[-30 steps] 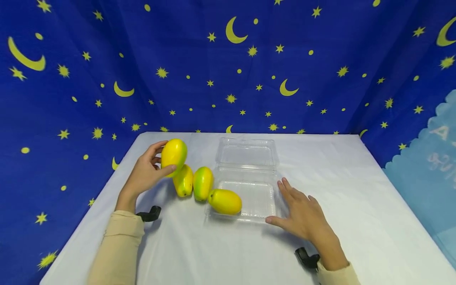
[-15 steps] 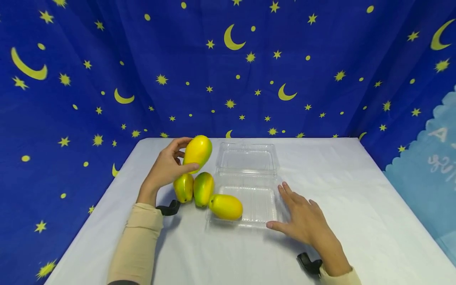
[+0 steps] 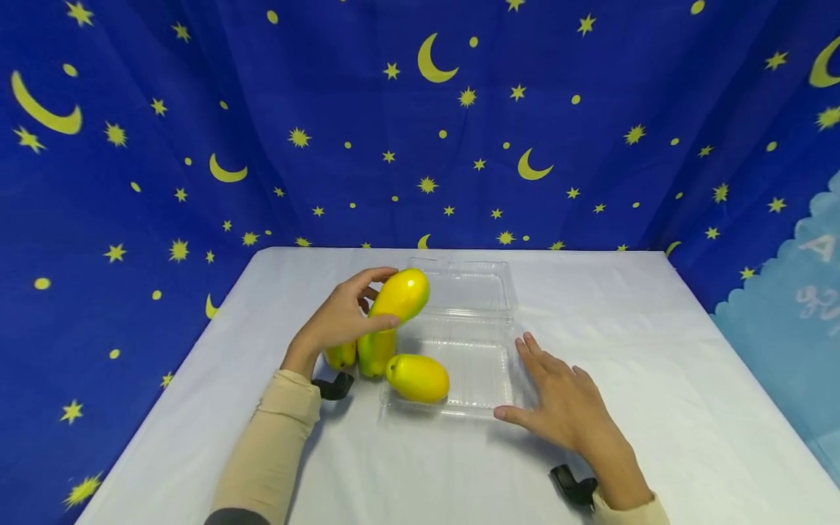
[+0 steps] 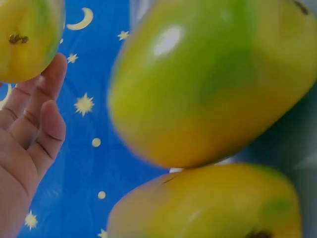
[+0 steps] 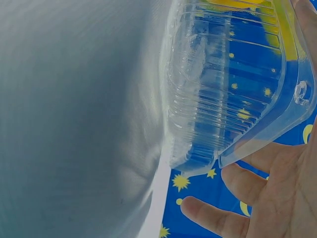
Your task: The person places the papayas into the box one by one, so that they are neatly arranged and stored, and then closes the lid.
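Leftmost, a beige sleeve (image 3: 262, 445) reaches over the white table (image 3: 695, 437), a black wrist mount (image 3: 333, 386) by its cuff. Beyond it the left hand (image 3: 337, 317), thumb nearer and fingers farther off, grips a yellow-green held mango (image 3: 405, 295), tilted above the table. Below that hand and partly hidden by it lies the left mango (image 3: 340, 356); just beside it is the middle mango (image 3: 376, 359), its far end covered by the held one. Next, the third mango (image 3: 418, 379) lies on its side in the near left corner of the clear container (image 3: 479, 375), whose lid (image 3: 469, 290) is folded back on the far side. By the container's right edge, the right hand (image 3: 567, 405) has thumb and fingers spread apart; whether it touches the plastic I cannot tell. Farthest right shows a pale blue panel (image 3: 787, 306).
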`<state>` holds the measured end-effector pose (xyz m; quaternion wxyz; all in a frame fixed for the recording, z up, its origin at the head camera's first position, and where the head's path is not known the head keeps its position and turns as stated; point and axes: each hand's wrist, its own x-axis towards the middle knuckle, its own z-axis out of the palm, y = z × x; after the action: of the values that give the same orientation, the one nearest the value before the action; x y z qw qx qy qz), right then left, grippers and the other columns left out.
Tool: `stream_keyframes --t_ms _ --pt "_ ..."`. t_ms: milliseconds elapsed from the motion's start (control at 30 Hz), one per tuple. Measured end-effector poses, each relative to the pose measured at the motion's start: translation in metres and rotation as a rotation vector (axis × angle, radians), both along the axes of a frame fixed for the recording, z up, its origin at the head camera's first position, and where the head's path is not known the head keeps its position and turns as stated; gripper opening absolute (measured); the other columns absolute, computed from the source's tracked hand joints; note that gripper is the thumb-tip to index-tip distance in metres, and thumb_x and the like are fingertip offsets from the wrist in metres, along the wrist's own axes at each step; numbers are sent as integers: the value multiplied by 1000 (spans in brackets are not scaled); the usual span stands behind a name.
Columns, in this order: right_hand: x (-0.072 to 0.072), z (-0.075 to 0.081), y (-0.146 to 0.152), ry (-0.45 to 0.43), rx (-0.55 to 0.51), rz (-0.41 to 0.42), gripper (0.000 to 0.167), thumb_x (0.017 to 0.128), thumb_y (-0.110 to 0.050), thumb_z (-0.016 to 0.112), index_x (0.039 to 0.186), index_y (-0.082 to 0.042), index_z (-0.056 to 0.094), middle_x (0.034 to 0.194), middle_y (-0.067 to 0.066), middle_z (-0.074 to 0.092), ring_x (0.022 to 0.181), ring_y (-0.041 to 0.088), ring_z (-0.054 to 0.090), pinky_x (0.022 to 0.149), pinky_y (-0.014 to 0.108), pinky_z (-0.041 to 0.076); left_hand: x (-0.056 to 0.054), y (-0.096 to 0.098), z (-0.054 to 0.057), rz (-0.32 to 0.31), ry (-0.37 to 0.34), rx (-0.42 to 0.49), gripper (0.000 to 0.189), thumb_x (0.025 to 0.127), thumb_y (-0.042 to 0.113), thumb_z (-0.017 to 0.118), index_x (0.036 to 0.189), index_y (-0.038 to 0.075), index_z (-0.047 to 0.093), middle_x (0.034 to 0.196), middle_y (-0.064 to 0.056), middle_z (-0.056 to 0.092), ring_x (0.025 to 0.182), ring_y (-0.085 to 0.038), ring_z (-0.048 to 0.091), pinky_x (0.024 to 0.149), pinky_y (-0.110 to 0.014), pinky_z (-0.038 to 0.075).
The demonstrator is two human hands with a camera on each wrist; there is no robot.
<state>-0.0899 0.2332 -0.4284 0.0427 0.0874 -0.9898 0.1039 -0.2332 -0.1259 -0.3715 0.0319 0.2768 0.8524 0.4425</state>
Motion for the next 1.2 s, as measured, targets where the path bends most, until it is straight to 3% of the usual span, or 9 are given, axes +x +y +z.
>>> stream_keyframes --t_ms 200,333,633,900,1200 --pt "0 0 0 4 4 4 116 73 -89 55 160 -17 27 166 3 27 140 38 46 101 70 40 0 8 -9 -55 -22 -54 78 78 51 83 146 35 48 139 16 54 109 -17 58 87 -40 53" --pt "0 0 0 7 2 5 116 73 -89 55 160 -17 27 166 3 27 139 38 47 101 69 40 0 12 -14 -82 -44 -61 72 78 52 83 142 38 52 136 17 57 108 -16 60 87 -39 54" --pt "0 -1 0 -3 2 -1 115 73 -89 55 160 -18 26 167 1 25 140 38 46 101 70 39 2 19 -21 -87 -95 -127 57 79 54 81 130 43 58 129 19 61 110 -14 60 89 -39 54" --pt "0 -1 0 1 -2 -4 115 73 -89 55 160 -18 26 166 1 25 140 38 46 101 70 39 1 22 -25 -76 -61 -117 56 82 55 77 133 39 58 129 16 62 106 -15 62 87 -37 55" --pt "1 -1 -1 0 0 -5 116 73 -89 55 160 -18 27 166 1 25 139 38 47 102 70 39 1 24 -31 -109 16 -114 48 84 55 76 127 37 65 124 20 62 110 -10 57 95 -39 51"
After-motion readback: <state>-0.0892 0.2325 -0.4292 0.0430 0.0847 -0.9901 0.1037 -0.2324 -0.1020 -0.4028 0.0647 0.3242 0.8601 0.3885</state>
